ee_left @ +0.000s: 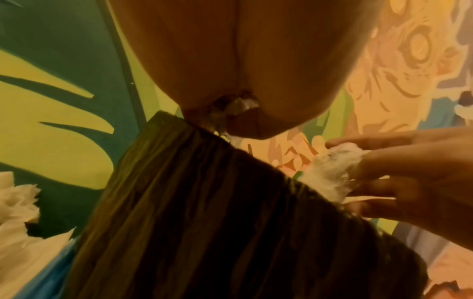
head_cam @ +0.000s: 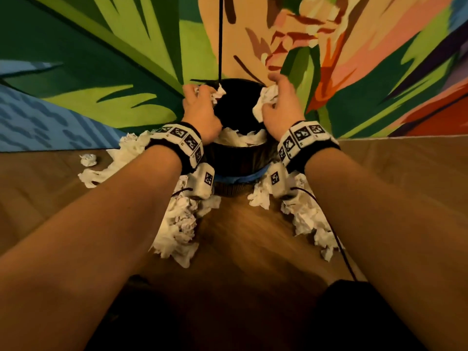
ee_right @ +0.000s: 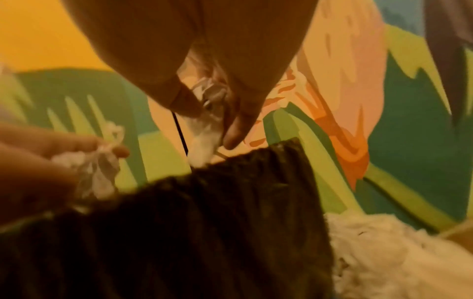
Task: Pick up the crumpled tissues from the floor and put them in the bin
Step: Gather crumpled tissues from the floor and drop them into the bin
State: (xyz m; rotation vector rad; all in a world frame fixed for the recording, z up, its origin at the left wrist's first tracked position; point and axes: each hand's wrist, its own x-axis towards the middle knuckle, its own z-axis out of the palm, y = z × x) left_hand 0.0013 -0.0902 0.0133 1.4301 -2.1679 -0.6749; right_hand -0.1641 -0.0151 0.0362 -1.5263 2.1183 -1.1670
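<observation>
the left hand (head_cam: 200,107) pinches a tissue (head_cam: 219,93) and the right hand (head_cam: 281,105) pinches a bigger tissue (head_cam: 266,101). both hang right over the bin (head_cam: 238,158) mouth, at 9 and 3 o'clock. i think letting go drops them straight in. more tissues (head_cam: 177,224) lie on the floor (head_cam: 240,236) around the bin.

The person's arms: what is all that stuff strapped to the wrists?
Both forearms are bare, no sleeves. Each wrist carries a black band set with white tiles printed with black square codes. Beneath hangs a small white box bearing one code, with a thin black cable trailing back.
</observation>
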